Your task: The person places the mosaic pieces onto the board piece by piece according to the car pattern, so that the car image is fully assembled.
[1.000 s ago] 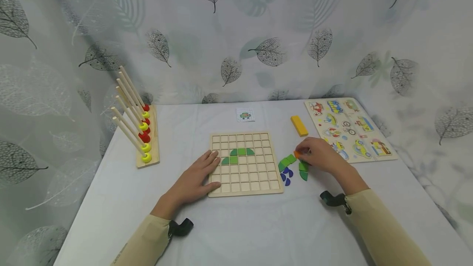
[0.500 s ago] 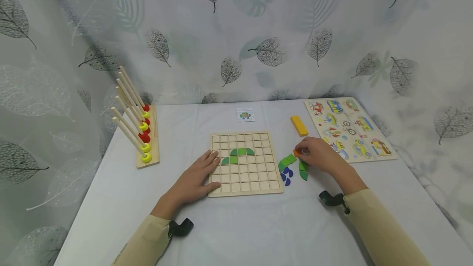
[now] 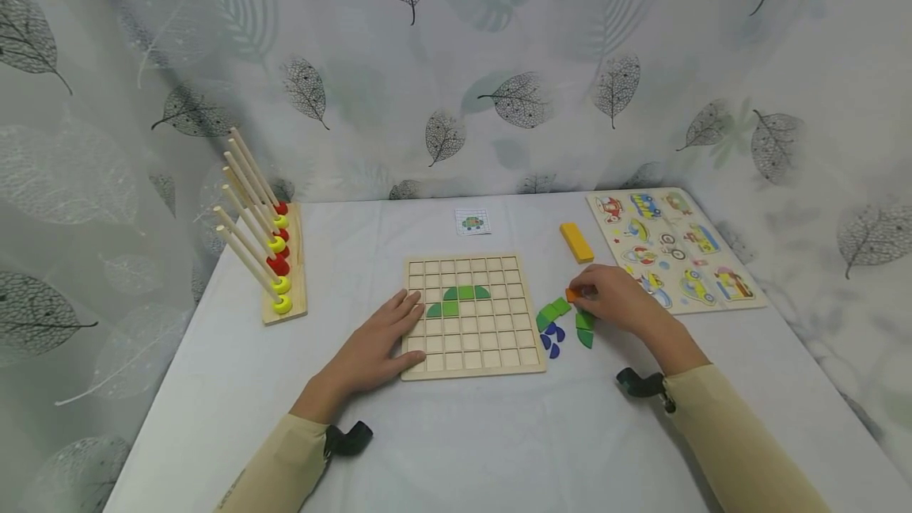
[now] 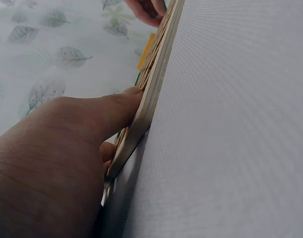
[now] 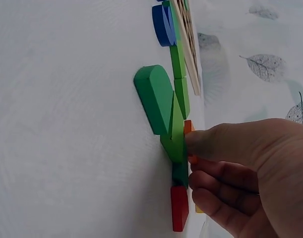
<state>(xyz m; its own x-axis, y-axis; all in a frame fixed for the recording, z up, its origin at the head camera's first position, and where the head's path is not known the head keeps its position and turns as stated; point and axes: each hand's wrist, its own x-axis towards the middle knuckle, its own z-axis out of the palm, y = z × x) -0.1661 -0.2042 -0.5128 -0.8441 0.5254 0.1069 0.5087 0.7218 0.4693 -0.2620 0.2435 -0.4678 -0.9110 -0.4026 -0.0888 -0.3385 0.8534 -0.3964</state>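
Observation:
My left hand (image 3: 378, 347) rests on the left edge of a wooden grid board (image 3: 499, 347), fingers spread. In the left wrist view, its thumb (image 4: 126, 101) lies on the board's edge. Several green pieces (image 3: 466, 292) sit in the board's cells, some square, some with a rounded side. Right of the board, my right hand (image 3: 613, 299) pinches a small orange block (image 3: 572, 296) between thumb and fingertips, close to the table. Beside it lie loose green blocks (image 3: 552, 310), dark blue rounded pieces (image 3: 555, 350) and, in the right wrist view, a red block (image 5: 179, 208).
A yellow-orange bar (image 3: 577, 242) lies behind my right hand, near a picture puzzle board (image 3: 684, 260). A small pattern card (image 3: 473, 222) is behind the grid board. At the left stands a peg rack (image 3: 299, 260) with red and yellow beads. A leaf-patterned curtain (image 3: 499, 38) hangs behind.

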